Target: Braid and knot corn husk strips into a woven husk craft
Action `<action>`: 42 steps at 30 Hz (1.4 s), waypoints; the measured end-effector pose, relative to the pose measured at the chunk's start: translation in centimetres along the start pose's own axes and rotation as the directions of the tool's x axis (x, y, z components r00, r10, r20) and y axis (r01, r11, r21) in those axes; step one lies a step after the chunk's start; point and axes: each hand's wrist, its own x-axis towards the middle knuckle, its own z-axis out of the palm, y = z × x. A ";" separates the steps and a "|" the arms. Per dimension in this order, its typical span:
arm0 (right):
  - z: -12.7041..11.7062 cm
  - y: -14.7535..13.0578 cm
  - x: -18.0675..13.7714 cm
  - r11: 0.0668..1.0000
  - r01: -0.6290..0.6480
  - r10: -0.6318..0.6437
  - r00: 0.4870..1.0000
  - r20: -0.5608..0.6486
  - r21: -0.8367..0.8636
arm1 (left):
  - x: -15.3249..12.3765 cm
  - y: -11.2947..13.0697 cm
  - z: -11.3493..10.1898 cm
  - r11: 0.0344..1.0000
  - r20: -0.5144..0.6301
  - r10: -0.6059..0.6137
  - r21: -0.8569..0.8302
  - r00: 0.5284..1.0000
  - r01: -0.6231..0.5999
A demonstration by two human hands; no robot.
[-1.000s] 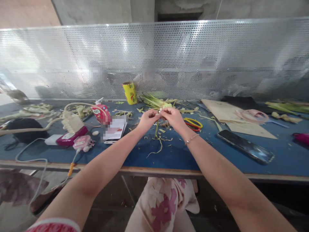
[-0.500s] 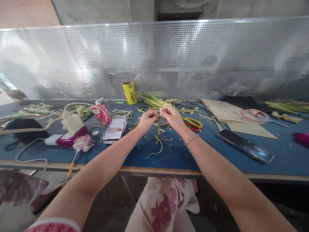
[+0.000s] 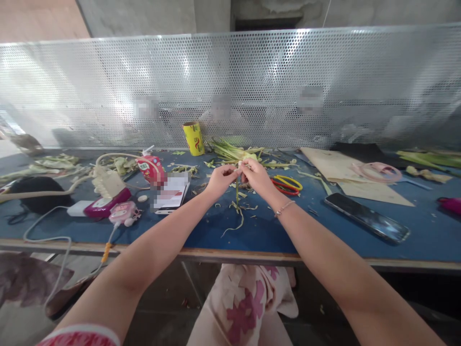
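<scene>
My left hand (image 3: 222,180) and my right hand (image 3: 258,177) meet above the middle of the blue table, fingertips nearly touching. Both are closed in a pinch around the top of a thin green plant stem (image 3: 236,193). A small whitish bit shows at the fingertips, too small to make out. The stem hangs between the hands, and pale stringy ends trail from it over the tabletop. Right behind the hands lies a bunch of long green stalks (image 3: 228,150). Beside my right wrist are yellow and red loops (image 3: 288,182) that look like scissor handles.
A yellow cylinder (image 3: 193,139) stands by the perforated metal screen (image 3: 252,86). On the left are a red pouch (image 3: 151,169), a phone with a lit screen (image 3: 172,192), and cables. To the right lie a dark phone (image 3: 367,217) and brown cardboard (image 3: 334,166). Plant scraps litter the table.
My hands have drawn slightly closer together, still pinching the stem. Its trailing end has shifted a little to the right. Things on the table stay put.
</scene>
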 end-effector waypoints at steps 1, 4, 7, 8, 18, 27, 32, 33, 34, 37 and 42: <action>0.1 0.0 0.0 1.000 -0.005 0.005 1.000 0.013 0.018 | 0.1 -0.1 0.0 1.000 -0.012 -0.003 -0.001 1.000 0.003; 0.2 0.0 -0.1 0.998 -0.025 0.024 1.000 0.017 0.053 | 0.4 -0.6 -0.1 0.998 -0.075 -0.022 -0.059 0.997 0.017; 0.3 0.0 -0.1 0.999 -0.047 0.047 0.999 0.004 0.021 | 0.6 -0.9 -0.2 0.990 -0.133 -0.052 -0.137 0.990 0.034; 0.2 -0.1 -0.1 0.999 -0.048 0.048 0.999 0.003 0.006 | 0.7 -0.9 -0.2 0.988 -0.143 -0.060 -0.150 0.988 0.039; -1.6 0.0 0.5 0.984 0.059 -0.073 0.994 -0.080 -0.169 | 0.6 -0.7 -0.5 0.995 -0.088 -0.075 -0.065 0.993 0.070; -1.8 2.3 1.1 0.958 -0.284 0.275 0.950 0.148 0.045 | 0.8 -1.1 -0.6 0.995 -0.060 -0.070 -0.069 0.996 0.066; -2.1 1.8 1.1 0.972 -0.134 0.129 0.991 0.037 0.193 | 0.5 -0.6 -0.7 0.990 -0.010 -0.112 0.084 0.994 0.112; -2.1 1.5 1.1 0.973 -0.106 0.099 0.994 0.047 0.203 | 0.5 -0.7 -0.7 0.987 -0.001 -0.110 0.122 0.994 0.109; -2.1 1.3 1.0 0.977 -0.078 0.065 0.995 0.071 0.199 | 0.5 -0.7 -0.7 0.983 0.008 -0.105 0.151 0.994 0.102; -2.1 0.5 0.6 0.991 0.000 -0.023 0.986 0.167 0.134 | 0.5 -1.0 -0.8 0.978 0.031 -0.095 0.189 0.995 0.088; -2.0 0.2 0.3 0.982 0.173 -0.163 0.978 0.129 -0.070 | 0.5 -1.0 -0.7 0.978 0.053 -0.087 0.195 0.995 0.075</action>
